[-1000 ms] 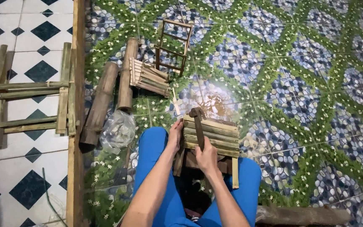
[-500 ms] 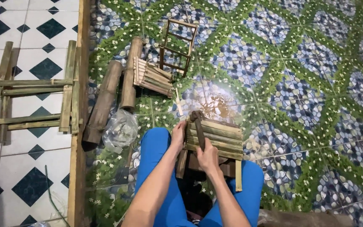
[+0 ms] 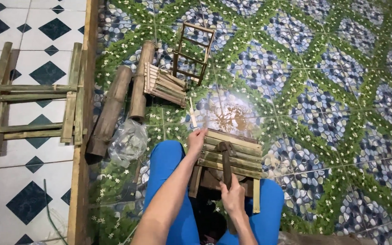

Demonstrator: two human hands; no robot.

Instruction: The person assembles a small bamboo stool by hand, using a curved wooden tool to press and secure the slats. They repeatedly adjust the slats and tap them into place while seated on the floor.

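On the patterned floor between the person's blue-clad knees sits a small slatted bamboo stool, and both hands are on it. The right hand is closed around the handle of a dark hammer-like tool, whose head rests across the middle slats of the seat; the tool is dark and partly in shadow, so its exact kind is hard to tell. The left hand is closed too, pinching a thin pale bamboo sliver that stands up at the stool's far left corner, fingers touching the edge of the top slat. Just left of the left knee lies a crumpled clear plastic bag. Beyond it two thick bamboo poles lie side by side, with a loose panel of bamboo slats touching the nearer pole's right side. Behind that panel a small open bamboo frame stands tilted on the floor. A long wooden plank runs along the floor's left edge, and past it, on the white and dark tiles, lies a larger bamboo frame on its side.
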